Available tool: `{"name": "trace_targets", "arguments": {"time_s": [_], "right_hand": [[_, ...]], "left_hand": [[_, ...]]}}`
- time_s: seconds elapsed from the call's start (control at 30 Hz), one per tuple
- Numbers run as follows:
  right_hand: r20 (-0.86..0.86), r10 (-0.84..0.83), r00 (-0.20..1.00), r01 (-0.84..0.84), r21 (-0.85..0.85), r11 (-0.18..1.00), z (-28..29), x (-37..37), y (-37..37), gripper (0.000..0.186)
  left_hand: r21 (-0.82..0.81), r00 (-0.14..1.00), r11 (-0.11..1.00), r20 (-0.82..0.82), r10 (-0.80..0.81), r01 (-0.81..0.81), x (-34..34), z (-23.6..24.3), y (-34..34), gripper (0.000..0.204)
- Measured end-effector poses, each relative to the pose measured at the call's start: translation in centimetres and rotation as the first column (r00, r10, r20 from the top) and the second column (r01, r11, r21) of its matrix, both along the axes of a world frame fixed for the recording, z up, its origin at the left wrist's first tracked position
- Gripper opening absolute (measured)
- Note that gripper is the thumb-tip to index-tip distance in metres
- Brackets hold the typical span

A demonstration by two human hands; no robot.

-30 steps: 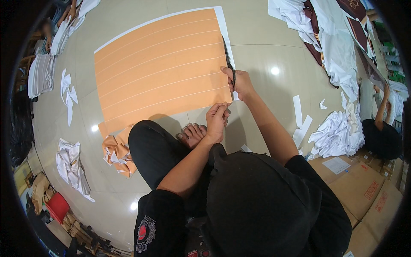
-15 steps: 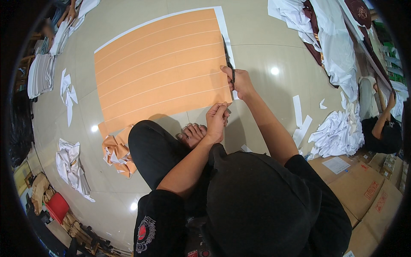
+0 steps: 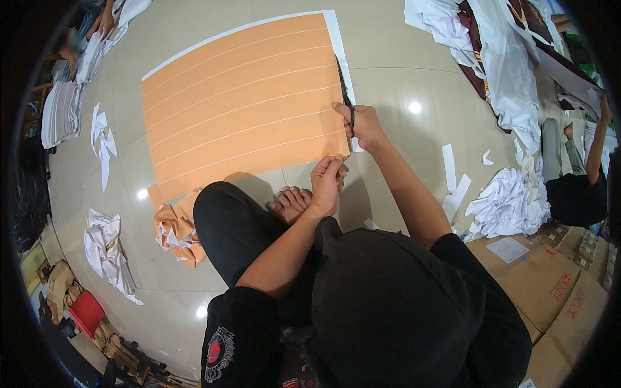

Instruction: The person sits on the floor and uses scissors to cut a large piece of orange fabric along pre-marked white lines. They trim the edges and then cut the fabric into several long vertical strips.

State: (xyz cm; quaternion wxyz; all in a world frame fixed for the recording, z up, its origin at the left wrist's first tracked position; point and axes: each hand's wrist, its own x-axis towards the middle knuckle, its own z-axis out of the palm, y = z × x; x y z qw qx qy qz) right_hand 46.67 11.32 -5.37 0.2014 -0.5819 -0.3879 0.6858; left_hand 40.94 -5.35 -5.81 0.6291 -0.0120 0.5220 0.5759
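An orange sheet (image 3: 246,103) with thin white lines and white margins along its far and right edges lies on the floor in front of me. I cannot tell whether it is cloth or paper. My right hand (image 3: 367,127) is closed around black scissors (image 3: 345,96) at the sheet's right edge, their blades pointing away from me along the border between orange and white. At the near right corner, the fingers of my left hand (image 3: 327,183) pinch the sheet's edge. My bare foot (image 3: 291,204) is just left of that hand.
Crumpled orange scraps (image 3: 178,229) lie by my left knee. White strips (image 3: 455,187) and a white heap (image 3: 508,204) are on the right, near cardboard boxes (image 3: 537,278). Another person (image 3: 579,197) sits at the far right. Stacked white sheets (image 3: 63,115) stand at the left.
My hands and the orange sheet stay almost in place; the scissors shift very slightly. At the far right, the other person's arm has risen and the maroon and white material there has moved.
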Motion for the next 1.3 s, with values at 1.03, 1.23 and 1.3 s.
{"name": "trace_targets", "arguments": {"time_s": [1.03, 1.23, 1.3], "right_hand": [[-0.065, -0.007, 0.998, 0.006, -0.01, 1.0, 0.5, -1.4, 2.3, 0.039], [-0.081, 0.008, 0.997, -0.009, -0.008, 1.0, 0.3, -1.4, 2.5, 0.039], [-0.088, 0.008, 0.996, -0.011, -0.027, 1.0, 0.8, -1.8, 2.8, 0.04]], "left_hand": [[-0.003, 1.0, 1.0, 0.011, -0.003, 0.003, -0.2, 0.2, -0.1, 0.018], [-0.023, 1.0, 1.0, 0.029, 0.002, -0.002, -0.2, 0.6, 0.0, 0.018], [-0.021, 1.0, 1.0, 0.021, 0.003, -0.002, -0.3, 0.6, -0.1, 0.019]]}}
